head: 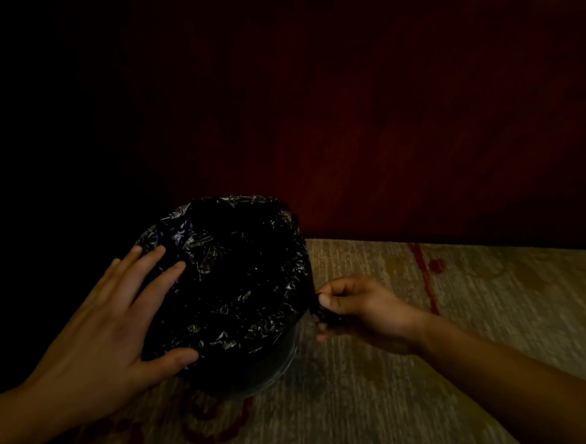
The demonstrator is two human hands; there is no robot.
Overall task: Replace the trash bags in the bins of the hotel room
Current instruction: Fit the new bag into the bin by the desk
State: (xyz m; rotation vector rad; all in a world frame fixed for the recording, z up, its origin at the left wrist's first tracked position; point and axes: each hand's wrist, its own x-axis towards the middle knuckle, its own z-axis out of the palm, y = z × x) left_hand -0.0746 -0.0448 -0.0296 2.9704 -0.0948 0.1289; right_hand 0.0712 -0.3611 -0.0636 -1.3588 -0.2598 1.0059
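Note:
A round dark bin [275, 368] stands on the carpet, lined with a crinkled black trash bag [233, 280] that covers its mouth and folds over the rim. My left hand [121, 317] lies flat with fingers spread on the bag's left side, thumb on the near rim. My right hand [355, 308] is at the bin's right edge, fingers pinched on a bunched bit of the bag's edge. The inside of the bin is too dark to make out.
Beige carpet [412, 383] with red line patterns runs under and to the right of the bin. A dark red wall or panel [393, 125] rises directly behind it. The left side of the view is in deep shadow.

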